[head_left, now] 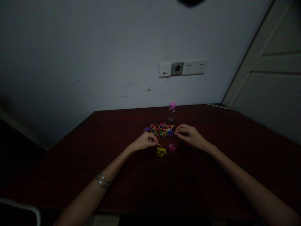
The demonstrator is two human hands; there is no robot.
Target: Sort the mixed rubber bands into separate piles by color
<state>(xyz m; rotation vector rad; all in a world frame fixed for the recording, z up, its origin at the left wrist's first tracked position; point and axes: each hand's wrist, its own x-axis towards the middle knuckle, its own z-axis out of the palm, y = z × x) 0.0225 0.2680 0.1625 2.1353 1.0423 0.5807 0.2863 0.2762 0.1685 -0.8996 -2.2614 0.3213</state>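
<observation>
A multicoloured heap of small rubber bands lies on the dark red table. My left hand is at the heap's near left side, thumb and forefinger pinched on a yellow band at the edge of a small yellow bunch of rubber bands. To the right of that bunch is a smaller pink bunch of rubber bands. At the heap's right edge, my right hand has its fingertips closed together; what they hold, if anything, is too small to make out. Something red shows partly beneath this hand.
Behind the heap stands a clear bottle with a pink lid and a thin stick rising from it. Wall sockets are above the table's back edge. A white panelled door is at the right.
</observation>
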